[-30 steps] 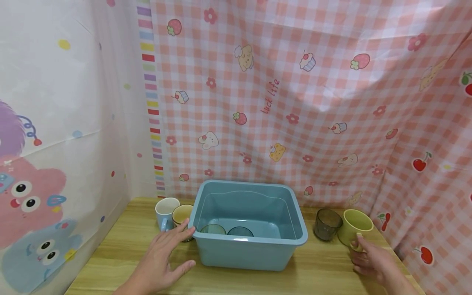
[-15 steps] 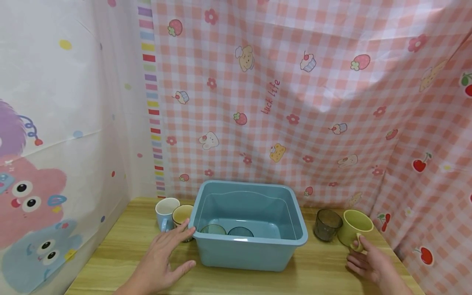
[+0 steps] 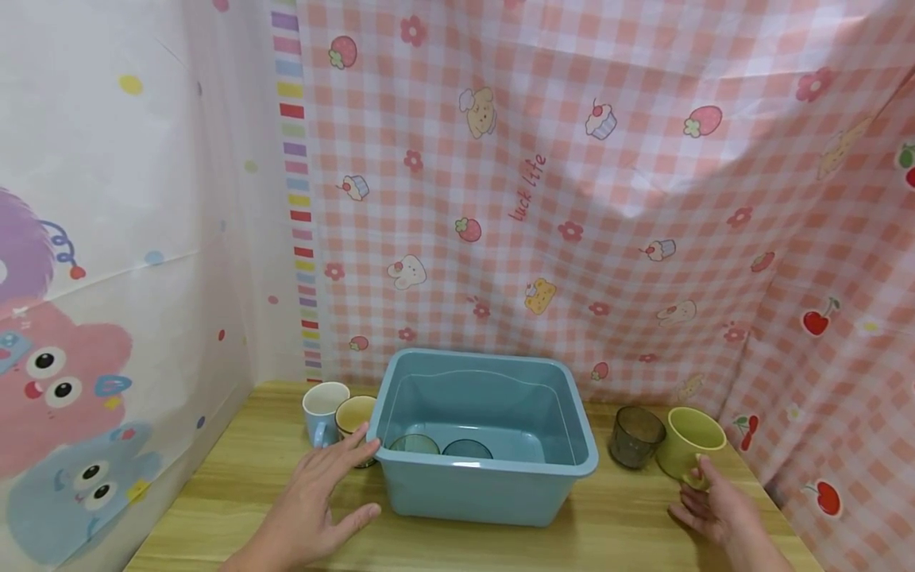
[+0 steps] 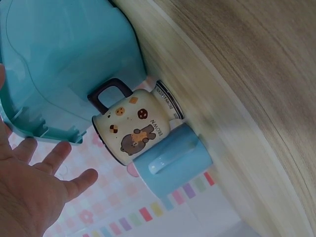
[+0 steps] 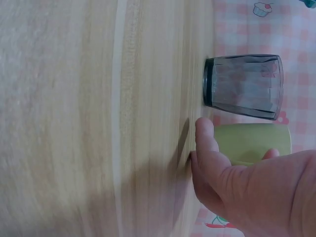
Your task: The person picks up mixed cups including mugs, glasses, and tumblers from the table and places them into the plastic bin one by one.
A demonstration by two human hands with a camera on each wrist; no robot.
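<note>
My left hand (image 3: 314,492) touches the near left rim of a blue plastic basin (image 3: 472,492) with spread, extended fingers. Beside that rim stand a cream enamel mug (image 4: 136,126) with a bear print and dark handle, and a light blue mug (image 3: 319,413). Two tinted glass rims, one green (image 3: 415,445) and one darker (image 3: 468,450), show inside the basin. At the right, my right hand (image 3: 722,508) has its thumb against the handle of a yellow-green mug (image 3: 689,441), which stands upright on the table. Its other fingers reach out loosely below the handle.
A dark translucent glass (image 3: 636,437) stands upright just left of the yellow-green mug. The wooden table (image 3: 615,540) ends at a pink checked curtain (image 3: 529,238) behind and a white printed curtain (image 3: 164,318) at the left.
The fingers of my right hand have loosened and straightened below the mug's handle. My left hand and the basin have stayed in place; the head view has shifted slightly.
</note>
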